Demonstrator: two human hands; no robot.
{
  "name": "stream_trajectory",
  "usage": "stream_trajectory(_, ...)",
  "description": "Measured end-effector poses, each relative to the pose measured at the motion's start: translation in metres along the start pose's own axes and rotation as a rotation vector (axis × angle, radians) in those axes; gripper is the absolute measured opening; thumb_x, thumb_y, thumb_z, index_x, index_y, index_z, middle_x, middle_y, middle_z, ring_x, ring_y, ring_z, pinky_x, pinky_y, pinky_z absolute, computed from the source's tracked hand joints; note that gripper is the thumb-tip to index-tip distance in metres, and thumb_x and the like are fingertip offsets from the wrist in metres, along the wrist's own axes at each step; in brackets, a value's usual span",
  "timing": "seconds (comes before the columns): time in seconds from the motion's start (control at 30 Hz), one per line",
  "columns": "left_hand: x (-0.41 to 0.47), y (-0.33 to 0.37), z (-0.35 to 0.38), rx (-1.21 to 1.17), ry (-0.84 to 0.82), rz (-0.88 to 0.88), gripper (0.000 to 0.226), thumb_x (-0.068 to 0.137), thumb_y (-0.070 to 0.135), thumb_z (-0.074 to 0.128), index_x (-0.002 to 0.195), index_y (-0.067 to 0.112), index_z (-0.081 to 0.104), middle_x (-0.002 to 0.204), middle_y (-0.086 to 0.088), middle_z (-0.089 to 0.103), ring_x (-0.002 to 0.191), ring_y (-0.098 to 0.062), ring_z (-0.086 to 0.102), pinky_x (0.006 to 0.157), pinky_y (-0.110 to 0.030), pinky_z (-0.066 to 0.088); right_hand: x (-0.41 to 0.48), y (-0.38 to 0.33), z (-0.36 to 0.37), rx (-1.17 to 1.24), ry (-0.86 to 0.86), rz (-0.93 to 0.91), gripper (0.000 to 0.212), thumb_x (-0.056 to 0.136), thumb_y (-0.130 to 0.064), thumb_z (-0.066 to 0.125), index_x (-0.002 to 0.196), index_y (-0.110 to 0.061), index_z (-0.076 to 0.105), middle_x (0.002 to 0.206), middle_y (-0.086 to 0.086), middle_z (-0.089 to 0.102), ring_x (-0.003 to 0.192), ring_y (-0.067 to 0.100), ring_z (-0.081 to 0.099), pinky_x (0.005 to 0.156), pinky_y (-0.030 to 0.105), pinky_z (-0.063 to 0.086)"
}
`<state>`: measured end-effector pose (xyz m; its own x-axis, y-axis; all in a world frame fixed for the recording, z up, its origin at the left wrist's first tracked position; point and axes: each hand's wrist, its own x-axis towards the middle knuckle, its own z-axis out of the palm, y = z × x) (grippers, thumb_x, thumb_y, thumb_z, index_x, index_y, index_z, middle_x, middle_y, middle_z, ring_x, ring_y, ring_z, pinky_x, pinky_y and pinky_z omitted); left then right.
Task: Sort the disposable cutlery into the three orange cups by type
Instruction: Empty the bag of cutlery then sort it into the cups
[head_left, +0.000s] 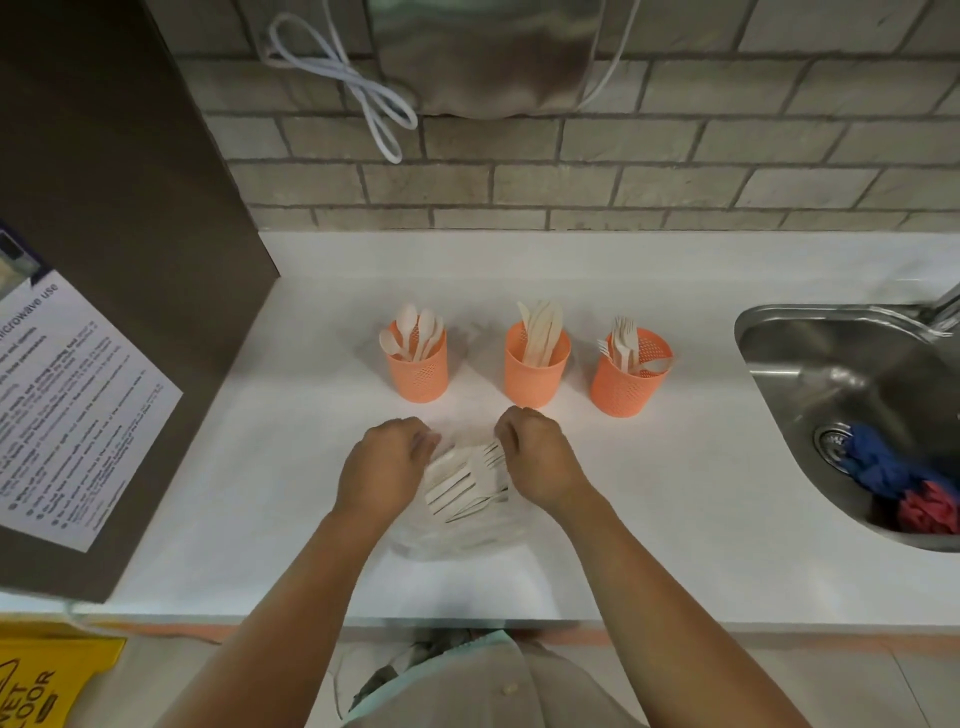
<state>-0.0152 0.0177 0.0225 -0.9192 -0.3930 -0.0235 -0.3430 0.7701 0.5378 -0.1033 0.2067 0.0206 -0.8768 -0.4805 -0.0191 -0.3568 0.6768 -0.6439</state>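
Three orange cups stand in a row on the white counter. The left cup (418, 374) holds spoons, the middle cup (536, 371) holds knives, and the right cup (627, 382) holds forks. In front of them a clear plastic bag (457, 535) lies on the counter with a bundle of pale forks (467, 480) on it. My left hand (387, 465) has its fingers curled at the left side of the bundle. My right hand (537, 457) has its fingers curled at the tines on the right. Whether either hand grips the forks or the bag is hidden.
A steel sink (857, 415) with blue and red cloths (904, 483) sits at the right. A dark appliance with a printed notice (78, 415) fills the left. A tiled wall runs behind the cups, and a yellow wet-floor sign (47, 675) stands below the counter edge.
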Motion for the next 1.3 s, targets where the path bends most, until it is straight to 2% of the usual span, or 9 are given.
stream_trajectory(0.13,0.005,0.000,-0.009,-0.606,-0.199,-0.263,0.030,0.107,0.036,0.055,0.094,0.019,0.076,0.097,0.011,0.075,0.094,-0.005,0.066,0.085,-0.028,0.047,0.005,-0.009,-0.015,0.662,-0.018,0.313,0.031,0.104,-0.019,0.047,0.075,-0.014,0.057,0.076,-0.003,0.059,0.076,0.014,0.054,0.071,0.026,0.041)
stream_trajectory(0.23,0.005,0.005,-0.010,-0.909,-0.379,-0.504,0.026,0.105,0.035,0.058,0.099,0.018,0.077,0.096,0.010,0.075,0.094,-0.009,0.065,0.085,-0.027,0.046,0.010,-0.013,-0.016,0.656,-0.031,0.395,0.039,0.105,-0.030,0.049,0.069,-0.014,0.049,0.070,0.002,0.053,0.072,0.019,0.052,0.071,0.031,0.040)
stream_trajectory(0.5,0.007,0.004,-0.003,0.012,-0.146,-0.155,0.057,0.093,0.069,0.053,0.137,0.032,0.056,0.130,-0.003,0.058,0.129,-0.032,0.047,0.107,-0.045,0.041,-0.013,-0.012,-0.022,-0.173,0.064,0.180,0.058,0.092,-0.060,0.052,0.132,-0.018,0.047,0.123,0.006,0.043,0.114,0.031,0.041,0.094,0.049,0.046)
stream_trajectory(0.7,0.017,0.004,0.011,0.179,-0.083,0.081,0.034,0.105,0.044,0.050,0.101,0.015,0.069,0.098,-0.004,0.070,0.098,-0.031,0.065,0.082,-0.042,0.052,-0.018,-0.007,-0.014,-0.044,-0.101,0.209,0.024,0.096,-0.022,0.056,0.110,-0.006,0.065,0.110,0.009,0.064,0.106,0.028,0.062,0.083,0.030,0.051)
stream_trajectory(0.8,0.019,0.003,0.005,-0.304,-0.052,-0.131,0.038,0.108,0.035,0.048,0.081,0.017,0.067,0.086,0.003,0.071,0.084,-0.017,0.065,0.078,-0.033,0.047,-0.017,-0.005,-0.023,0.340,0.001,0.318,0.020,0.097,-0.008,0.052,0.090,-0.011,0.071,0.086,-0.007,0.068,0.086,0.013,0.062,0.069,0.013,0.042)
stream_trajectory(0.9,0.020,-0.004,-0.006,-0.684,-0.105,-0.375,0.037,0.106,0.039,0.053,0.084,0.020,0.075,0.081,0.008,0.070,0.085,-0.017,0.063,0.081,-0.032,0.045,-0.017,0.004,-0.030,0.583,0.034,0.444,0.018,0.097,-0.014,0.053,0.101,-0.012,0.070,0.094,0.002,0.070,0.090,0.020,0.064,0.074,0.025,0.048)
stream_trajectory(1.0,0.015,-0.005,-0.011,-0.363,-0.186,-0.297,0.040,0.104,0.052,0.049,0.113,0.020,0.071,0.110,0.000,0.069,0.110,-0.023,0.063,0.094,-0.039,0.047,-0.031,0.002,-0.032,0.141,-0.031,0.402,0.043,0.094,-0.048,0.058,0.128,-0.021,0.052,0.117,0.005,0.056,0.111,0.028,0.053,0.097,0.041,0.046)
stream_trajectory(1.17,-0.024,0.011,-0.026,0.105,0.100,0.049,0.066,0.087,0.069,0.062,0.142,0.033,0.051,0.134,-0.004,0.045,0.127,-0.027,0.040,0.103,-0.044,0.044,-0.064,-0.020,-0.028,-0.135,-0.051,0.341,0.066,0.092,-0.066,0.049,0.135,-0.020,0.031,0.115,0.009,0.061,0.104,0.037,0.064,0.083,0.042,0.051)
stream_trajectory(1.3,-0.048,0.014,-0.024,0.230,-0.243,0.409,0.064,0.081,0.076,0.060,0.134,0.040,0.056,0.121,0.014,0.053,0.112,-0.012,0.046,0.096,-0.033,0.045,-0.067,-0.019,-0.020,0.116,-0.126,0.500,0.054,0.089,-0.060,0.057,0.114,-0.015,0.038,0.103,0.006,0.064,0.077,0.028,0.070,0.067,0.038,0.058)
